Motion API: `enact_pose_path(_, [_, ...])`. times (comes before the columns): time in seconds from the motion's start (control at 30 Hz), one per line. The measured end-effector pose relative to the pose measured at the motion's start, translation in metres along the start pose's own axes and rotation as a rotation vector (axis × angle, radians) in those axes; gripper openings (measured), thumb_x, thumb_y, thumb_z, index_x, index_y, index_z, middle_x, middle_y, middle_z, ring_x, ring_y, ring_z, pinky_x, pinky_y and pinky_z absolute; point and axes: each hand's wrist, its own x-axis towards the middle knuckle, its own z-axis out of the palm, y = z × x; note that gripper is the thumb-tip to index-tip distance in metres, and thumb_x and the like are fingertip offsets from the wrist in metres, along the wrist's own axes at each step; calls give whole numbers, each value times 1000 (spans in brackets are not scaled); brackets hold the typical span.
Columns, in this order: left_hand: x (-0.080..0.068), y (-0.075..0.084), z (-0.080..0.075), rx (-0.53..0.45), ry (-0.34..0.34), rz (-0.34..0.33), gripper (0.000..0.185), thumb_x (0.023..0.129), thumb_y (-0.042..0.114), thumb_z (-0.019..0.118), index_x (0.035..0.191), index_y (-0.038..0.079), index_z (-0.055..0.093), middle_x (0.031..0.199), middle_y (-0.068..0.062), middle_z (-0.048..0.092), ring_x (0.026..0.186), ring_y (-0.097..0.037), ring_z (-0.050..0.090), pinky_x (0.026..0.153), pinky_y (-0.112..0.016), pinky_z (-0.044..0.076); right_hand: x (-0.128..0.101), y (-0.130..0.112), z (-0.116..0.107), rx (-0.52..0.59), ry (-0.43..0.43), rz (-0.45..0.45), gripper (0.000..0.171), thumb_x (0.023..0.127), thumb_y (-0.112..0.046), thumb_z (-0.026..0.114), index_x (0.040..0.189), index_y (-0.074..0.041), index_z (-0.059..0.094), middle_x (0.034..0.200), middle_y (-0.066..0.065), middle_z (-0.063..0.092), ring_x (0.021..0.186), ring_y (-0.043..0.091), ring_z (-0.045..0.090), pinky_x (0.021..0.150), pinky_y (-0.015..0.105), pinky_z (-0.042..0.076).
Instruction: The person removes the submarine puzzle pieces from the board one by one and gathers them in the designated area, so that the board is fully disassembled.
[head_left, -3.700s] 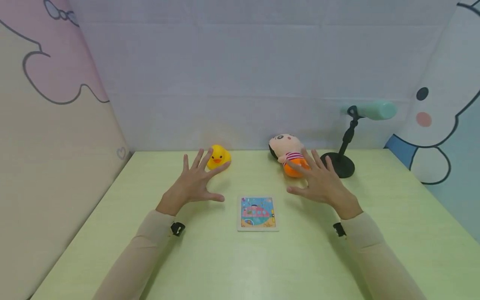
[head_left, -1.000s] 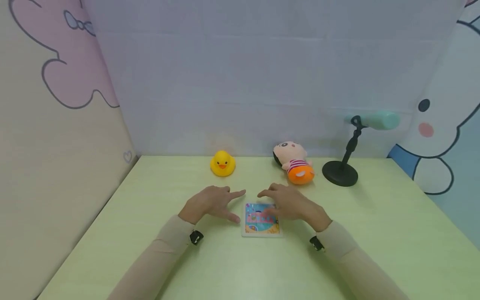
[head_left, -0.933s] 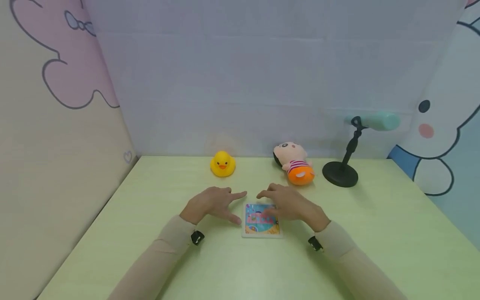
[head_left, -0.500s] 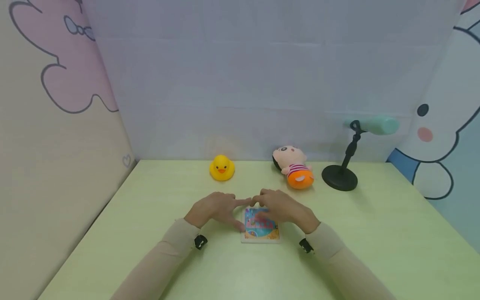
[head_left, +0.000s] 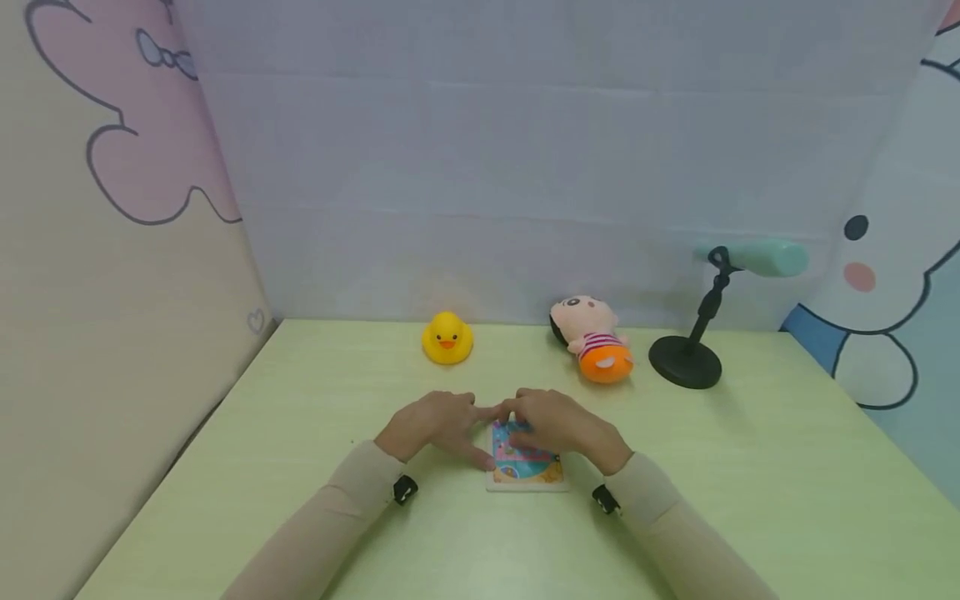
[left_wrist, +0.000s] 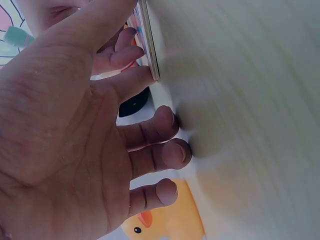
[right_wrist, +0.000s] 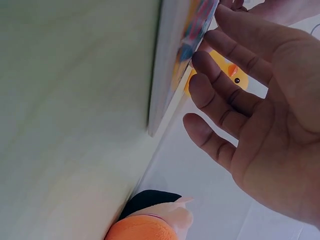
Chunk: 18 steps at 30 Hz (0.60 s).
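A small square picture puzzle board [head_left: 527, 480] with a white rim lies on the table, its colourful print partly hidden by the hands. At its left side, my left hand [head_left: 441, 422] reaches with thumb and index finger extended. The index fingertip meets the board's edge in the left wrist view, where the other fingers [left_wrist: 165, 155] hang loosely bent beside it. My right hand [head_left: 564, 423] arches over the board's upper right part, its thumb over the picture and index finger near the far left corner. Its fingers [right_wrist: 202, 90] look loosely bent and apart; nothing shows between them.
Behind the hands sits a yellow rubber duck [head_left: 447, 339]. A plush doll [head_left: 596, 340] with orange shorts lies to its right. Farther right stands a black stand [head_left: 686, 362] holding a mint-green cylinder [head_left: 772, 257]. A pale wall closes the table's back edge.
From spread wide above the table, both hands have come down and inward to the board. Over the last half second they have closed in slightly, index fingers now meeting near its far left corner.
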Motion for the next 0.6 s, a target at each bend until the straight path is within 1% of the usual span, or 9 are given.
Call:
enact_pose_path(0.07, [0,1,0,-9,-11,-14,93,81,81,56,158,39,28,142,-15,53,115,-31,60,94,-48,49,0,0,1,13,-4,6,31,93,-26,74,123,-21,69,93,-1,57,78,14,53,71,31,49])
enact_pose_path(0.17, [0,2,1,-26,-23,-41,93,80,81,57,158,41,27,136,-12,57,110,-27,61,92,-47,50,-1,-2,1,35,-10,23,34,92,-26,75,125,-20,69,91,-1,56,77,15,53,67,30,48])
enact_pose_path(0.33, [-1,3,0,-59,-38,-78,91,79,81,58,157,46,26,117,-8,63,91,-20,58,78,-40,51,-1,-2,1,80,-21,35,34,91,-22,76,123,-18,68,90,0,56,77,16,52,67,30,47])
enact_pose_path(0.43, [-2,4,-1,-71,-45,-89,90,79,81,58,156,47,27,104,-7,63,81,-19,55,69,-35,49,-1,-1,0,104,-25,29,32,92,-20,76,123,-17,67,90,1,56,78,16,52,68,31,47])
enact_pose_path(0.5, [-2,3,-1,-69,-47,-97,90,79,82,58,156,47,27,104,-6,64,80,-18,55,66,-34,48,-1,0,0,119,-31,26,33,91,-19,76,123,-17,67,91,1,56,79,17,52,69,32,47])
enact_pose_path(0.6, [-2,1,0,-67,-43,-94,90,79,82,57,156,47,27,109,-6,65,83,-18,56,70,-35,49,0,1,1,135,-41,30,36,91,-19,76,125,-18,66,91,2,55,80,17,51,70,33,47])
